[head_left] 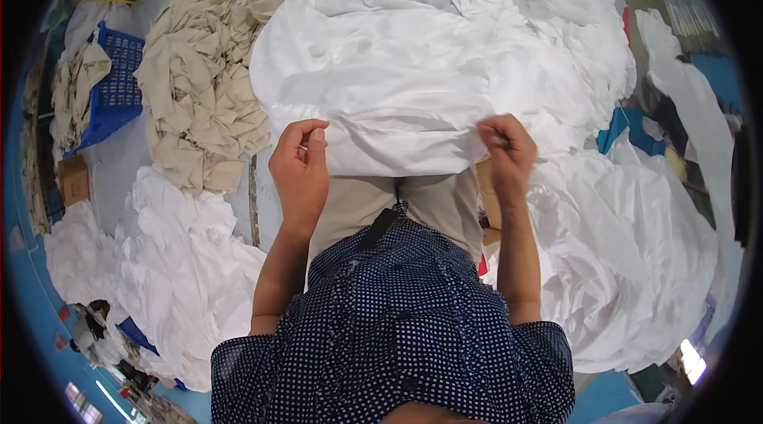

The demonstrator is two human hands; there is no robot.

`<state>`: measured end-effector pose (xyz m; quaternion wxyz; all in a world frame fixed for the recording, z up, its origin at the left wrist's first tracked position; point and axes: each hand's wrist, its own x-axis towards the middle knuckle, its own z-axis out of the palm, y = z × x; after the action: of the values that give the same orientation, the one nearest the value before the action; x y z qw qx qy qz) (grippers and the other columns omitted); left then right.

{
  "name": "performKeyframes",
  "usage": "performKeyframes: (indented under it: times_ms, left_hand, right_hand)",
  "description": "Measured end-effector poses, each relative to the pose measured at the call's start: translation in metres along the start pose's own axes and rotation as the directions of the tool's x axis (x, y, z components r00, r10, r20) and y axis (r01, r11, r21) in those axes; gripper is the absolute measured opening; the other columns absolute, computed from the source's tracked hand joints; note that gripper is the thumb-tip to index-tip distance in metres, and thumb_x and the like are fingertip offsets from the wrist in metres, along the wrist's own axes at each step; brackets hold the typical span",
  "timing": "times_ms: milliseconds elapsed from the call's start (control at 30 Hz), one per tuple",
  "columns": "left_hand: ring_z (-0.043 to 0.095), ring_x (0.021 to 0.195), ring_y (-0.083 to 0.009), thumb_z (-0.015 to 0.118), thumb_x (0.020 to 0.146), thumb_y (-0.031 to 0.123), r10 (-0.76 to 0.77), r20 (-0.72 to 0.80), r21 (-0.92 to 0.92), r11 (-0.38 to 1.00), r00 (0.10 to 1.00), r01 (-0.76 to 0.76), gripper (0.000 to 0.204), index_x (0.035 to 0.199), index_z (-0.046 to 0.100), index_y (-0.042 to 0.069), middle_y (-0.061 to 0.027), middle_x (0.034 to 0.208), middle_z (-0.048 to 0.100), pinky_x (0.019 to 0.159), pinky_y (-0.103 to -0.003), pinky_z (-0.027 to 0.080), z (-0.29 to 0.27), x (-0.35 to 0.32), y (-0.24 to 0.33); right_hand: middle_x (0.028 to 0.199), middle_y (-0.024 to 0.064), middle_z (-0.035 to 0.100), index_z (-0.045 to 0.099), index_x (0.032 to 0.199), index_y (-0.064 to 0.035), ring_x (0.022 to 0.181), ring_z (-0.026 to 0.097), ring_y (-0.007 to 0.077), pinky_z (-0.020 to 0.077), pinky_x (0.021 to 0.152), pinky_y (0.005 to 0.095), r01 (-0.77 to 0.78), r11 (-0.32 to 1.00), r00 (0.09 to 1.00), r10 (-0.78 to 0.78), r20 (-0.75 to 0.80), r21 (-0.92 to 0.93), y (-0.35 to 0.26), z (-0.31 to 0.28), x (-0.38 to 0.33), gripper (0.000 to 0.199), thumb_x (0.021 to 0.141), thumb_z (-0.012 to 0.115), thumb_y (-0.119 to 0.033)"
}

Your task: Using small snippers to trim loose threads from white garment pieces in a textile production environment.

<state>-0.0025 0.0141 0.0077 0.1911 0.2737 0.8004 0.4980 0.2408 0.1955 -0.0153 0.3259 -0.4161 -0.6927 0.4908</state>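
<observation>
A white cloth (397, 142) lies gathered across the front of my lap, its near edge drawn into a band of folds. My left hand (302, 174) is closed at the left end of this band, thumb and forefinger pinched at the cloth. At the right end, my right hand (511, 158) is slightly blurred, its fingers curled. Something small and dark shows between those fingers, too smeared to name. Beyond the band the same white fabric spreads away from me in a smooth, puffed heap.
Crumpled beige cloth (203, 78) is piled at the far left, beside a blue plastic basket (119, 78). White cloth heaps lie at near left (187, 265), near right (620, 249) and far right (548, 19). A cardboard box (74, 180) stands at the left.
</observation>
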Motion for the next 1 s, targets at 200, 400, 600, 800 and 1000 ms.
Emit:
performKeyframes:
  times_ms: [200,400,600,800,1000]
  left_hand:
    - [0.060,0.082,-0.0131,0.061,0.094,0.001,-0.112,-0.055,-0.089,0.990,0.992,0.107,0.015,0.106,0.070,0.005,-0.0038,0.096,0.067,0.071,-0.026,0.047,-0.004,0.011,-0.025]
    - [0.052,0.122,-0.0261,0.064,0.086,0.000,0.397,0.157,0.460,0.781,0.904,-0.422,0.021,0.105,0.069,0.008,-0.0075,0.129,0.058,0.084,-0.032,0.047,-0.002,0.034,-0.024]
    - [0.061,0.083,-0.0187,0.067,0.088,0.007,-0.011,0.360,-0.025,0.999,0.933,0.021,0.013,0.100,0.064,0.002,-0.0083,0.084,0.063,0.075,-0.030,0.046,-0.031,0.047,-0.031]
    - [0.058,0.080,-0.0185,0.065,0.091,0.009,0.308,0.264,0.209,0.907,0.914,-0.365,0.013,0.102,0.064,0.002,-0.0089,0.082,0.061,0.079,-0.030,0.047,-0.025,0.040,-0.030]
    - [0.056,0.088,-0.0170,0.062,0.095,0.012,0.014,0.463,0.041,0.998,0.886,-0.038,0.015,0.106,0.066,0.003,-0.0067,0.091,0.063,0.087,-0.029,0.046,-0.030,0.040,-0.036]
  right_hand:
    - [0.076,-0.0051,0.058,0.067,0.085,-0.0003,0.068,0.049,0.0040,0.0376,0.062,0.0210,-0.417,0.888,0.814,0.459,0.356,-0.191,-0.017,-0.069,-0.011,0.007,0.091,0.068,-0.003]
    - [0.097,0.0071,0.069,0.067,0.099,0.0032,0.090,0.068,0.0130,0.0569,0.081,0.0270,-0.088,0.990,0.924,0.040,0.381,0.110,-0.080,0.042,0.007,0.017,0.084,0.064,0.012]
    - [0.093,0.0129,0.074,0.071,0.111,-0.0017,0.080,0.070,0.0219,0.0543,0.074,0.0314,0.019,0.989,0.913,0.043,0.405,-0.148,-0.054,0.120,0.021,0.027,0.085,0.075,-0.007]
    - [0.084,0.0086,0.072,0.070,0.106,0.0012,0.074,0.065,0.0139,0.0514,0.071,0.0288,-0.148,0.983,0.887,0.181,0.424,-0.110,-0.052,0.123,0.025,0.021,0.086,0.072,-0.005]
    - [0.081,0.0061,0.069,0.068,0.102,0.0018,0.072,0.062,0.0128,0.0503,0.070,0.0293,-0.157,0.985,0.906,0.170,0.387,-0.065,-0.044,0.122,0.019,0.018,0.086,0.071,-0.005]
